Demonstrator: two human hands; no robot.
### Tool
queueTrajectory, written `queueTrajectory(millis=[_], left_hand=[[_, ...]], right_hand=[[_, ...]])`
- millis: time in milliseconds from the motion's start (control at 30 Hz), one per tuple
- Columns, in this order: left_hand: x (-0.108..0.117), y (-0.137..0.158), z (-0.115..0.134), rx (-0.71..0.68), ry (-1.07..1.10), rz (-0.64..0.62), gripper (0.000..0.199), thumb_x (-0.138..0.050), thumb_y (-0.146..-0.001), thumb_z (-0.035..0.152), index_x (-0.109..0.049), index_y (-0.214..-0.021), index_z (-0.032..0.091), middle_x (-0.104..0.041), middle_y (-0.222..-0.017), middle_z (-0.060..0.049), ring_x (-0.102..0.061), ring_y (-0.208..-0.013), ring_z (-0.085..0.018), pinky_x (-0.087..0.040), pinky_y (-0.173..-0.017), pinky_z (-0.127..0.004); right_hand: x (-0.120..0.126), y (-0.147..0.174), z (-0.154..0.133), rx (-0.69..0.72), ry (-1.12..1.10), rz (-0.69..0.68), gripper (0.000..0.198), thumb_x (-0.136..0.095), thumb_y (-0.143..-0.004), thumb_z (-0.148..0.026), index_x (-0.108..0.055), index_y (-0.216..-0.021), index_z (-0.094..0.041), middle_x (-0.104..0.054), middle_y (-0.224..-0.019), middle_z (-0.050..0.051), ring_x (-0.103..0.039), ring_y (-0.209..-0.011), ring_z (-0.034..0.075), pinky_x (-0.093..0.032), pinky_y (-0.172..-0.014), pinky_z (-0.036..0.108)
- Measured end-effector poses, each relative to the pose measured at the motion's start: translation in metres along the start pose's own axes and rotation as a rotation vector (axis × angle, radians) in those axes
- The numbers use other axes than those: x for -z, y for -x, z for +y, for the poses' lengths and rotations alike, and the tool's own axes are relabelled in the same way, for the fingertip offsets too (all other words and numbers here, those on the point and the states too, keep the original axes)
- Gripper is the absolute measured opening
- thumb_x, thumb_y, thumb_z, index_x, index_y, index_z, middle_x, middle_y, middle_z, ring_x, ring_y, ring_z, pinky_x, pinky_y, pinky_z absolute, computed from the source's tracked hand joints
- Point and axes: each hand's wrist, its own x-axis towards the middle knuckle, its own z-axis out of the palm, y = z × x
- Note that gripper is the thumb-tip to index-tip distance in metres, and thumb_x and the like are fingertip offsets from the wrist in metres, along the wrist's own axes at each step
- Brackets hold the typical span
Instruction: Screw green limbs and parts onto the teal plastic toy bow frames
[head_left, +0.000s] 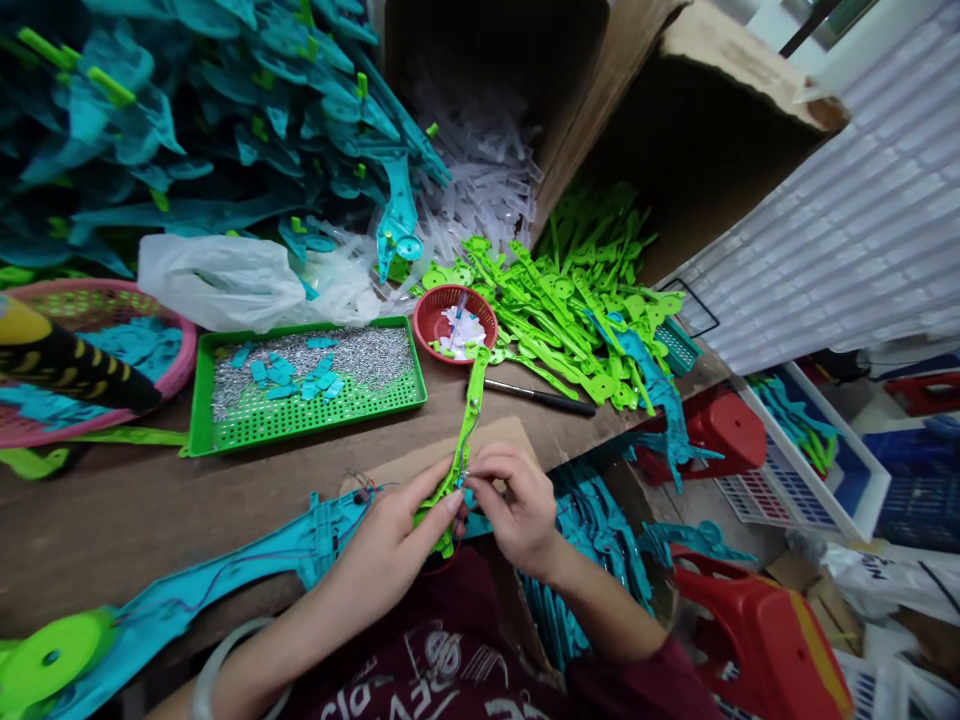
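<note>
My left hand [409, 525] is closed around a long lime-green plastic part [473, 400], which stands up at a slant with a thin wire along it. My right hand [519, 505] pinches at the middle of this part, beside a small teal piece. What lies between its fingertips is too small to make out. Behind my left forearm lies a long teal plastic part [247, 565] with wires on it and a lime-green disc [52, 655] at its lower end.
A green tray [360, 400] holds small metal pieces and teal tabs. Near it are a red basket [431, 350], a screwdriver [555, 398], a pile of lime-green parts [570, 310] and a pink basket [187, 340]. A yellow-black tool [82, 365] hangs at left. Red stools [757, 610] stand right.
</note>
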Motion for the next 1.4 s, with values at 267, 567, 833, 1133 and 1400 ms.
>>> queueTrajectory(millis=[267, 567, 833, 1133, 1400], left_hand=[[-0.010, 0.005, -0.011, -0.116, -0.185, 0.115, 0.048, -0.043, -0.100, 0.035, -0.049, -0.144, 0.017, -0.056, -0.145, -0.009, -0.051, -0.136, -0.023, -0.044, -0.112, -0.041], [-0.021, 0.005, -0.014, -0.370, -0.519, 0.233, 0.050, -0.035, -0.101, 0.021, -0.035, -0.150, 0.013, -0.056, -0.143, -0.016, -0.055, -0.131, -0.023, -0.052, -0.103, -0.037], [-0.025, 0.009, -0.018, -0.342, -0.627, 0.218, 0.049, -0.033, -0.099, 0.017, -0.037, -0.147, 0.009, -0.063, -0.131, -0.018, -0.061, -0.123, -0.025, -0.054, -0.099, -0.037], [-0.017, 0.013, -0.012, -0.253, -0.444, 0.179, 0.044, -0.036, -0.102, 0.028, -0.052, -0.139, 0.011, -0.072, -0.106, -0.013, -0.069, -0.106, -0.024, -0.057, -0.091, -0.035], [-0.012, 0.012, -0.008, -0.224, -0.114, 0.197, 0.031, -0.043, -0.103, 0.027, -0.062, -0.126, 0.017, -0.072, -0.082, -0.001, -0.068, -0.064, -0.010, -0.053, -0.065, -0.019]], right_hand=[[-0.012, 0.008, -0.005, -0.152, 0.038, 0.064, 0.010, -0.059, -0.091, -0.014, -0.062, -0.097, -0.020, -0.060, -0.095, 0.007, -0.061, -0.090, 0.019, -0.057, -0.073, 0.032], [-0.013, 0.013, -0.010, 0.049, 0.280, 0.041, 0.024, -0.054, -0.093, -0.006, -0.060, -0.112, -0.019, -0.061, -0.099, 0.010, -0.063, -0.089, 0.020, -0.059, -0.077, 0.032], [-0.001, 0.012, -0.018, 0.029, 0.410, -0.215, 0.019, -0.045, -0.098, -0.009, -0.059, -0.109, -0.016, -0.061, -0.099, 0.012, -0.063, -0.090, 0.020, -0.059, -0.079, 0.031], [0.008, 0.001, -0.008, -0.003, 0.115, -0.271, 0.010, -0.054, -0.096, -0.013, -0.062, -0.100, -0.016, -0.061, -0.094, 0.008, -0.063, -0.089, 0.017, -0.057, -0.078, 0.029], [-0.009, 0.005, 0.006, -0.510, -0.621, -0.055, 0.020, -0.079, -0.080, -0.026, -0.063, -0.091, -0.021, -0.059, -0.092, 0.001, -0.060, -0.064, 0.010, -0.054, -0.053, 0.023]])
